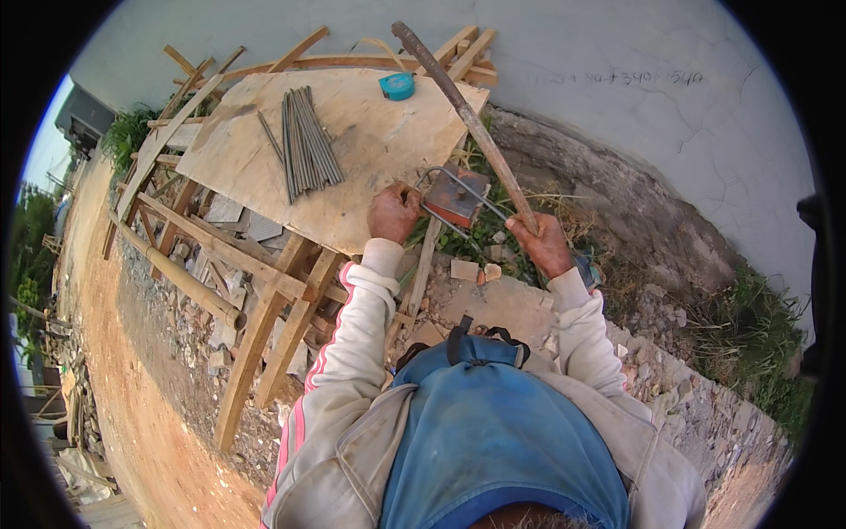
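A bent steel rod (437, 169), shaped into part of a rectangle, lies over a small rusty plate (452, 191) at the right edge of the plywood. My left hand (395, 212) is closed on the rod at its left side, with the fingertips partly hidden. My right hand (544, 246) is wrapped round the lower end of a long rusty metal bar (467, 117), which slants up and to the left beyond the plate. One leg of the rod runs toward my right hand; whether it touches the hand I cannot tell.
On the plywood sheet (238, 132) lie a bundle of straight steel rods (308, 145) and a teal tape measure (397, 85). Wooden legs (256, 353) and a bamboo pole (185, 271) support its left side. A grey wall (634, 123) rises behind; rubble (687, 379) covers the ground.
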{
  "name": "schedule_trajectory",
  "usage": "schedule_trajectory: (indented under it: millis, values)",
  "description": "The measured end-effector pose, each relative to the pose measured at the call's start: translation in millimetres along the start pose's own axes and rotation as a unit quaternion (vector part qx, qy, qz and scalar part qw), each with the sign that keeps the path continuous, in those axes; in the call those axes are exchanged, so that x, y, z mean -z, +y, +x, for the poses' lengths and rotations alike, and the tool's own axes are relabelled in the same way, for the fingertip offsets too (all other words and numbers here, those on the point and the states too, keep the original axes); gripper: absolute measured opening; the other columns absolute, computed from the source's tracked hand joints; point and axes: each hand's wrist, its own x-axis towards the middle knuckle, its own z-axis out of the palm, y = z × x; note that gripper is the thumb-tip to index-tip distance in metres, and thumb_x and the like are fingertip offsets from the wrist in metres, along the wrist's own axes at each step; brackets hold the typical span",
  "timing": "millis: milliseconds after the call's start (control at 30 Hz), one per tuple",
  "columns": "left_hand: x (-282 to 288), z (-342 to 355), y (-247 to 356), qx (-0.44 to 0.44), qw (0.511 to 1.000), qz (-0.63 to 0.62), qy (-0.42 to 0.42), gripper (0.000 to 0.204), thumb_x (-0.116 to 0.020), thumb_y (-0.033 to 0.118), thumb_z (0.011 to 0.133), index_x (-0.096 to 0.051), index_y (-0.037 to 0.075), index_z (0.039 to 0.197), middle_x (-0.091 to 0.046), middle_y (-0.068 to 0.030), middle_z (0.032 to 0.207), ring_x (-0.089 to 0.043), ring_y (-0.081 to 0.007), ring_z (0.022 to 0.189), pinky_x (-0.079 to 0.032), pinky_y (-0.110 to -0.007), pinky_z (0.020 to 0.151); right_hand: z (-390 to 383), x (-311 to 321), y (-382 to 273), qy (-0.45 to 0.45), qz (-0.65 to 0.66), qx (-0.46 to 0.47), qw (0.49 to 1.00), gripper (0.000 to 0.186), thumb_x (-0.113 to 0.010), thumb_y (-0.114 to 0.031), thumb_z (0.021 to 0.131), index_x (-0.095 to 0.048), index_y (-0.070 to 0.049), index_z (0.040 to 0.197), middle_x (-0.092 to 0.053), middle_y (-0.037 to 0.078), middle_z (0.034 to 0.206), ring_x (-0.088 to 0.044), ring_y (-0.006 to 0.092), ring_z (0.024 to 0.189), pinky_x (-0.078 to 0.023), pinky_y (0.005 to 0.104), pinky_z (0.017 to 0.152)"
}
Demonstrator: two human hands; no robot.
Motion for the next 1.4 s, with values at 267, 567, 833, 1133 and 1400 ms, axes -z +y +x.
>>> schedule_trajectory:
  millis: [267,567,833,1133,1400]
  values:
    - [-2,-6,23,-0.017,0.986,0.154,0.056,0.027,-0.062,0.027,0.084,-0.072,0.007,0.099,-0.069,-0.0178,0.1,-0.067,-0.038,0.09,-0.053,-0.048,0.081,14,-1,5,-0.011,-0.019,0.024,0.999,0.033,-0.071,-0.033,0.092,-0.07,0.001,0.089,-0.059,0.01,0.065,-0.055,0.0211,0.059,-0.045,0.0409,0.061]
    - [-5,-11,23,-0.052,0.978,0.197,0.047,0.029,-0.06,0.02,0.085,-0.074,0.008,0.107,-0.067,-0.0165,0.102,-0.067,-0.0388,0.09,-0.055,-0.049,0.081,30,6,14,-0.043,-0.086,0.023,0.995,0.034,-0.072,-0.034,0.09,-0.071,0.0,0.093,-0.065,0.016,0.068,-0.064,0.0298,0.064,-0.048,0.0447,0.066]
    - [-16,-12,20,-0.078,0.976,0.18,0.093,0.024,-0.062,0.014,0.087,-0.075,0.008,0.107,-0.066,-0.0151,0.103,-0.065,-0.0366,0.095,-0.053,-0.045,0.085,15,-3,14,-0.058,0.015,-0.011,0.998,0.028,-0.069,-0.028,0.094,-0.07,0.0,0.094,-0.057,0.004,0.063,-0.055,0.0151,0.057,-0.045,0.0347,0.055]
    - [-22,-15,24,-0.073,0.967,0.214,0.115,0.022,-0.062,0.016,0.089,-0.074,0.01,0.107,-0.065,-0.0132,0.103,-0.065,-0.0356,0.095,-0.054,-0.045,0.082,1,42,18,-0.04,0.002,0.018,0.999,0.035,-0.072,-0.032,0.094,-0.068,0.0,0.107,-0.056,0.0,0.069,-0.051,0.0108,0.059,-0.044,0.0319,0.057]
    - [-28,-10,21,-0.068,0.962,0.227,0.136,0.016,-0.064,0.017,0.087,-0.074,0.012,0.098,-0.066,-0.0104,0.099,-0.066,-0.0326,0.095,-0.056,-0.046,0.078,-40,137,81,0.087,-0.211,0.0,0.974,0.036,-0.073,-0.037,0.091,-0.072,-0.003,0.105,-0.065,0.012,0.07,-0.064,0.0234,0.064,-0.05,0.038,0.063]
